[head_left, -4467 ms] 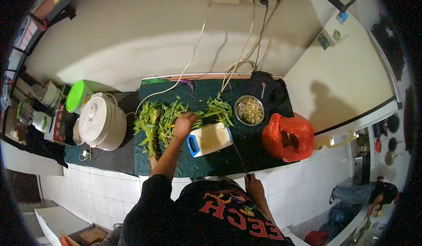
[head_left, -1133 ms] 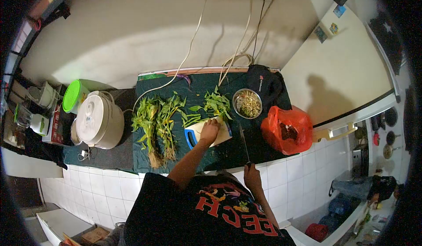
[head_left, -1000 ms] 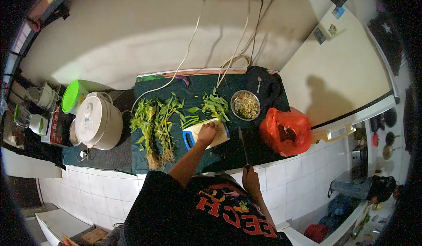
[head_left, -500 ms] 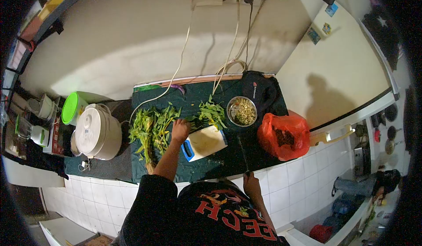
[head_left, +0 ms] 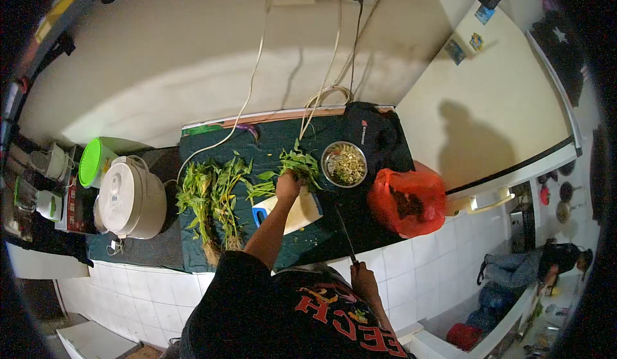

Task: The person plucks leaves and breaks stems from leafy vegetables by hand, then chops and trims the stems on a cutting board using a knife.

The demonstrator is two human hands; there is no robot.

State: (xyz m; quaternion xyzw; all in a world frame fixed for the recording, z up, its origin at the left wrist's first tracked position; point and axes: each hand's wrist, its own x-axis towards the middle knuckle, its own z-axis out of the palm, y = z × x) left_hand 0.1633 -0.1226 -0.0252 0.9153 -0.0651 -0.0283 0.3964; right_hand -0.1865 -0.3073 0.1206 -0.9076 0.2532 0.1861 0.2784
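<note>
My left hand (head_left: 288,188) is closed on a small bunch of leafy greens (head_left: 301,162) at the back edge of the white cutting board (head_left: 304,212) with its blue rim. Cut-looking stems (head_left: 260,189) stick out to the left of that hand. My right hand (head_left: 365,280) grips a knife (head_left: 346,237) by its dark handle near the counter's front edge, the blade pointing back toward the counter. Left of the board lie larger bunches of rooted greens (head_left: 214,195). A metal bowl (head_left: 326,173) with chopped pale pieces stands behind the board, to the right.
A red plastic bag (head_left: 411,201) sits open at the counter's right end, beside a black bag (head_left: 373,128). On the left stand a white rice cooker (head_left: 131,198) and a green-lidded tub (head_left: 92,162). A purple eggplant (head_left: 249,130) and a white cable (head_left: 247,96) lie at the back.
My left hand has moved right, from beside the board's left corner onto the leafy greens behind it. The right hand still holds the knife low at the front edge. The view has shifted slightly.
</note>
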